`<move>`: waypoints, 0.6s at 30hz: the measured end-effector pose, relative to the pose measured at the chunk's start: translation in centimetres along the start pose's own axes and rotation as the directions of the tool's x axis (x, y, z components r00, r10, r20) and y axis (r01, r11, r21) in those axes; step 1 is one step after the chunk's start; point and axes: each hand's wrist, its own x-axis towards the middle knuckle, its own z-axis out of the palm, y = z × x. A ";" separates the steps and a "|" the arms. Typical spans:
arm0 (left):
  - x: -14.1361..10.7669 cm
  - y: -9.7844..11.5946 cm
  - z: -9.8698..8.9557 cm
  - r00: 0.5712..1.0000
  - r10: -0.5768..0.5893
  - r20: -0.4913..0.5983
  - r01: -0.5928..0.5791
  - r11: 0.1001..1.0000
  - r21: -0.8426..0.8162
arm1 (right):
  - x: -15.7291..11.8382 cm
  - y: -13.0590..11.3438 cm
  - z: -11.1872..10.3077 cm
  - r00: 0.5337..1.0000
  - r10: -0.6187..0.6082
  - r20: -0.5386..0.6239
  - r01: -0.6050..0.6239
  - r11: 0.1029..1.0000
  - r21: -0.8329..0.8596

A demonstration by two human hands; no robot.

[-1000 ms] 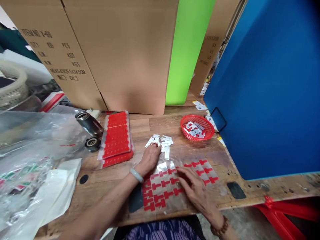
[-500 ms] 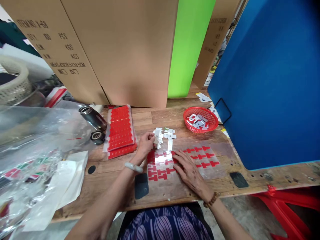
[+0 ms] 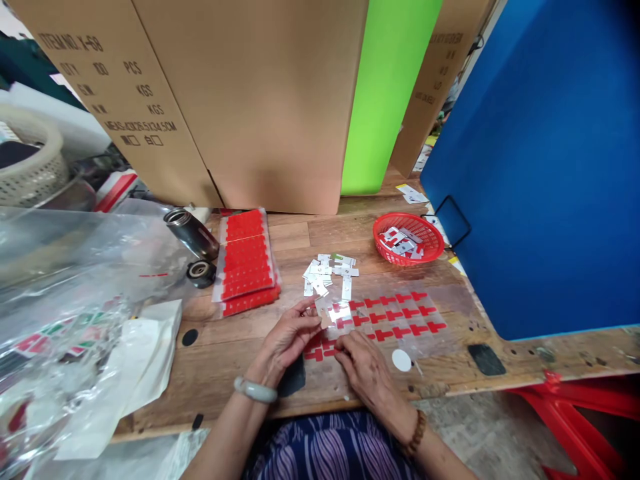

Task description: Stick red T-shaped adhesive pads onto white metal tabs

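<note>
My left hand (image 3: 295, 333) pinches a small pale card (image 3: 324, 312) between thumb and fingers, over the left part of a clear sheet (image 3: 430, 343) with rows of red T-shaped stickers (image 3: 385, 335). My right hand (image 3: 367, 367) is closed, its fingertips together at the lower left stickers; whatever they grip is hidden. Just beyond the sheet lies a loose pile of small white notched cards (image 3: 320, 270). Right of my right hand, a white round spot (image 3: 401, 361) shows near the sheet's lower edge.
A red basket (image 3: 409, 239) holding similar cards stands at the back right. To the left are stacked red sticker sheets (image 3: 245, 257), a dark flask (image 3: 193, 233), its cap (image 3: 201, 273) and plastic bags (image 3: 90, 267). Cardboard (image 3: 270, 107) and a blue panel (image 3: 540, 180) wall the table.
My left hand has come from the card pile toward me with a card, over the sheet. My right hand has drawn left and nearer, its fingers going from spread to curled.
</note>
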 end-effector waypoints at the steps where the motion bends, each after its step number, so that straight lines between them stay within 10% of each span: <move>1: -0.1 -0.1 0.1 1.000 0.004 -0.004 -0.004 1.000 -0.002 | 0.2 -0.1 -0.1 1.000 0.013 0.016 -0.012 1.000 -0.009; 18: -0.4 -1.7 0.1 0.973 0.170 -0.158 -0.135 0.968 0.212 | -0.3 -0.8 0.1 0.997 0.068 -0.020 -0.065 0.991 0.113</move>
